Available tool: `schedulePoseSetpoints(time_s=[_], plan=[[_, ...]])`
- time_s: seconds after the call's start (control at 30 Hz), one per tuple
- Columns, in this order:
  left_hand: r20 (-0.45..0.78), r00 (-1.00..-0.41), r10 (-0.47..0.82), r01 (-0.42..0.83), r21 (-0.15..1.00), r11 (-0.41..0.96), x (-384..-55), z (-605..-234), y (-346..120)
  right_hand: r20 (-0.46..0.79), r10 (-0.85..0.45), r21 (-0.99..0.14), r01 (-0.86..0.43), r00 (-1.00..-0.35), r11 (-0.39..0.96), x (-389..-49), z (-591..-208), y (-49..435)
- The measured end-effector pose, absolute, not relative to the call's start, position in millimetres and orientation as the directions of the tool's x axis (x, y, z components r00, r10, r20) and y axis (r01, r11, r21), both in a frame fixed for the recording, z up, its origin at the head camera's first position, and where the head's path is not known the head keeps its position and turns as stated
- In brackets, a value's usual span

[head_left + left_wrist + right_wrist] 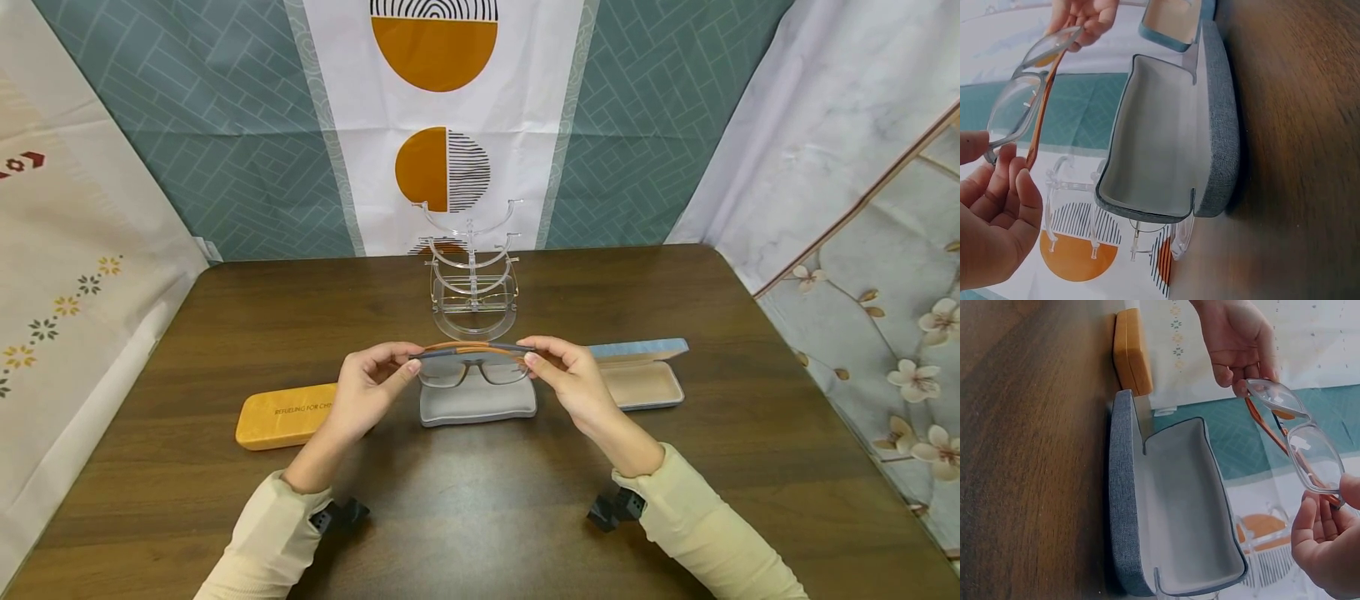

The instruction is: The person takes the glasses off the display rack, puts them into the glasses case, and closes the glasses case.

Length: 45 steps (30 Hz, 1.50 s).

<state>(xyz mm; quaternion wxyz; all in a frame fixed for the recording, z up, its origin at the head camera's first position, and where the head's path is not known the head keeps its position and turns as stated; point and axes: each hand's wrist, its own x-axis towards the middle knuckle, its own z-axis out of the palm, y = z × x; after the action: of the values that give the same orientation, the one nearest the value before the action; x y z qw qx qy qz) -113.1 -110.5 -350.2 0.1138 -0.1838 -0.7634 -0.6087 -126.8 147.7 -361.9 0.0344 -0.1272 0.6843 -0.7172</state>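
Note:
Both hands hold a pair of eyeglasses (442,380) with a grey frame and orange temples, folded behind the lenses. My left hand (371,385) pinches one end between thumb and fingers. At the other end, my right hand (573,382) grips it the same way. Below the glasses, on the table, lies a grey glasses case (477,410). The left wrist view shows this grey case (1154,131) open, its pale lining bare. In the right wrist view the glasses (1313,453) are raised off the case, not touching it.
An orange-yellow glasses case (285,414) lies closed at the left. To the right, a light-blue glasses case (643,383) stands open with a beige lining. Behind, a clear tiered display stand (472,267) bears thin gold-framed glasses (491,297). The brown table (480,517) meets hanging cloths.

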Motion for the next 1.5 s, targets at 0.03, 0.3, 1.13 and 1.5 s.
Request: schedulePoseSetpoints(time_s=[0.03,0.3,1.13,1.5], plan=[[0.397,-0.906,0.143,0.419,0.888,0.189,-111.7,-347.4,-109.7,0.133,-0.226,-0.990,-0.120,-0.965,-0.068,-126.8,-362.2,147.9],[0.445,-0.886,0.128,0.460,0.878,0.133,-121.1,-367.0,-113.5,0.132,-0.239,-0.986,-0.104,-0.962,-0.129,-127.8,-364.9,150.0],[0.395,-0.907,0.144,0.412,0.905,0.109,-122.4,-372.4,-109.6,0.094,-0.224,-0.984,-0.057,-0.970,-0.167,-129.3,-366.0,152.0],[0.373,-0.913,0.165,0.388,0.919,0.068,-111.8,-354.6,-101.6,0.027,-0.152,-0.994,-0.011,-0.988,-0.105,-132.7,-370.2,150.9]])
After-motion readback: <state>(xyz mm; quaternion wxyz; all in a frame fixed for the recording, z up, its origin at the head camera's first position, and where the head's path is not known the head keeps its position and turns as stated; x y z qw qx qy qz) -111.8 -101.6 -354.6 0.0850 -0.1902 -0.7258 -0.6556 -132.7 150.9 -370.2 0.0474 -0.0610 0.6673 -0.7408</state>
